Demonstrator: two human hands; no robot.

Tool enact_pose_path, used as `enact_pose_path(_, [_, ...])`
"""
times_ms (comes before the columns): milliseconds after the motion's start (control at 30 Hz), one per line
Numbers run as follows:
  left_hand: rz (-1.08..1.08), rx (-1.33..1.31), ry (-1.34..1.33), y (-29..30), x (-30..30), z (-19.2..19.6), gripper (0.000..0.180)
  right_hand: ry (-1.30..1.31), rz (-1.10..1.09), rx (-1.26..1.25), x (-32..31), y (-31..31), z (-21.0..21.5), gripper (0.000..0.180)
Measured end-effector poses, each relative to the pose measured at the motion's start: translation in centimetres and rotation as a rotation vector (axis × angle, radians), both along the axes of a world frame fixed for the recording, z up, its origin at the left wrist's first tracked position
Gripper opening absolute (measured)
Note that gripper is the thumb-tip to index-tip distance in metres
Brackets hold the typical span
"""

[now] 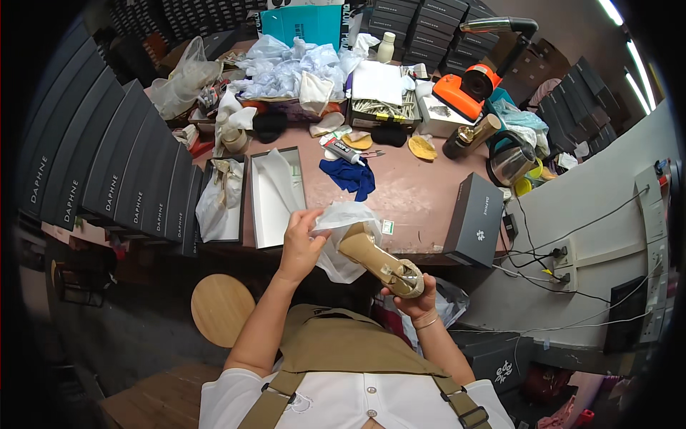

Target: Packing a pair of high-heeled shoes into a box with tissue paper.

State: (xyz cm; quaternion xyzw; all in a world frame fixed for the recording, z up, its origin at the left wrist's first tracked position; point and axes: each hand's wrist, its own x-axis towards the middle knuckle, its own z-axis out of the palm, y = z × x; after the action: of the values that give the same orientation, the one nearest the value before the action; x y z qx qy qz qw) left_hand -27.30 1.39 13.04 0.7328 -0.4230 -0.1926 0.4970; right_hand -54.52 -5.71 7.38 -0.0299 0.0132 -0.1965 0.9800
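A gold open-toe sandal (372, 255) is held above the table's near edge, its toe pointing toward me. The toe end rests in my right hand (417, 297), with the fingers closed round it. My left hand (303, 243) pinches a sheet of white tissue paper (343, 266), which hangs around the heel end of the sandal and partly hides it. Just beyond my left hand lies an open shoebox (270, 232) with white paper inside. To its left, another open box (236, 230) holds a paper-wrapped item.
Dark shoeboxes (107, 154) stand stacked at the left. A closed shoebox (474, 220) sits at the table's right. Beyond are a blue cloth (348, 177), a glue tube (342, 151), an orange lamp-like device (463, 93) and a kettle (511, 159). A round stool (222, 310) stands below left.
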Motion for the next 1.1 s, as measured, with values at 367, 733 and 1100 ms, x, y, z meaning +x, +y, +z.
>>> enact_pose_path(367, [-0.518, -0.617, -0.289, -1.0, -0.8, 6.1, 0.037, 0.61, -0.476, -0.287, 13.8, 3.0, 8.4, 0.043])
enact_pose_path(733, [-0.829, -0.594, 0.01, -1.8, 3.1, 1.9, 0.028, 1.469, -0.494, -1.22, 14.1, 1.1, -4.9, 0.037])
enact_pose_path(1100, [-0.115, -0.001, -0.252, -0.4, 18.0, -6.3, 0.04, 1.183, 0.248, -2.23, 20.3, -9.2, 3.9, 0.022])
